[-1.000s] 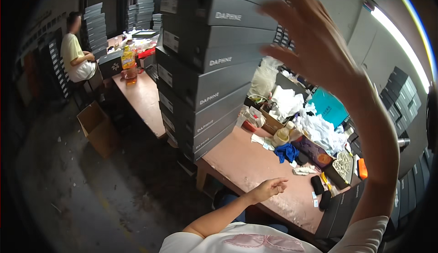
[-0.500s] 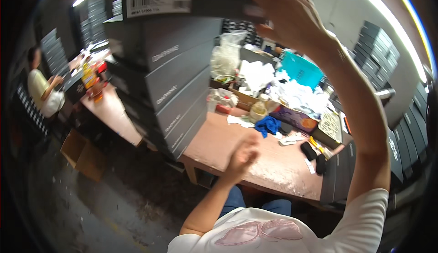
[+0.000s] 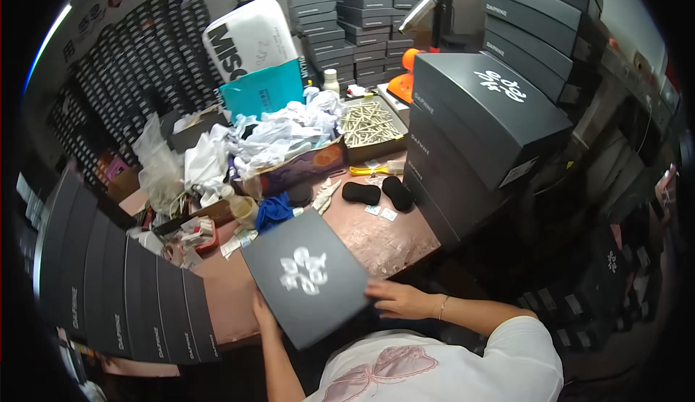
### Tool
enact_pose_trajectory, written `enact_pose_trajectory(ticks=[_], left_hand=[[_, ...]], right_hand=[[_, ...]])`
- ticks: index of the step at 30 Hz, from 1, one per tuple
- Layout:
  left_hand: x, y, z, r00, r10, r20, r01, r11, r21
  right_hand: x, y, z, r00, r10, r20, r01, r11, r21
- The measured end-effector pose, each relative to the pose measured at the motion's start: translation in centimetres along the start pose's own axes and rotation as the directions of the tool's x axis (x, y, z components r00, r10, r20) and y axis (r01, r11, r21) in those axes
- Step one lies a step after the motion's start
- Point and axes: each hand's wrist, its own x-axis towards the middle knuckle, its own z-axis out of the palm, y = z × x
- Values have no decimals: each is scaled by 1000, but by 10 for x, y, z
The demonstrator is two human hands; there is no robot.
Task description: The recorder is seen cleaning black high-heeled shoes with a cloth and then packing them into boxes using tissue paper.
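One dark grey box (image 3: pixel 318 304), lid on, held between left hand (image 3: pixel 265 315) at its 8 o'clock edge and right hand (image 3: pixel 394 299) at 3, left fingertips mostly hidden. Box was over near edge of desk (image 3: pixel 376 243); couldn't tell if resting or lifted. Looked closed up, contents hidden, but handling unfinished imo: not on tall stack (image 3: pixel 452 177) at its 2 o'clock or other stack (image 3: pixel 105 286) at 9. Purple carton (image 3: pixel 298 170) at 12 overflowed with crumpled white stuff (image 3: pixel 289 130); tray (image 3: pixel 373 148) at 1 held pale sticks (image 3: pixel 369 122).
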Motion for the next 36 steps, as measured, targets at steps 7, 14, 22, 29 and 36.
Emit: enact_pose_trajectory(ticks=[7,14,22,29,36], left_hand=[[-91,22,31,983,-184,24,183,939,-293],[-82,12,29,945,-229,233,323,760,-563],[-58,36,47,991,-43,130,43,999,2],[-92,175,42,832,440,339,-530,811,247],[-115,213,79,736,185,652,-653,450,609]], right_hand=[[28,70,19,504,763,405,-738,137,661],[29,105,11,455,601,657,-542,-398,740],[57,78,-46,513,791,334,-205,-264,942],[127,14,-29,362,932,28,107,-71,992],[162,-52,28,980,78,-182,73,709,701]])
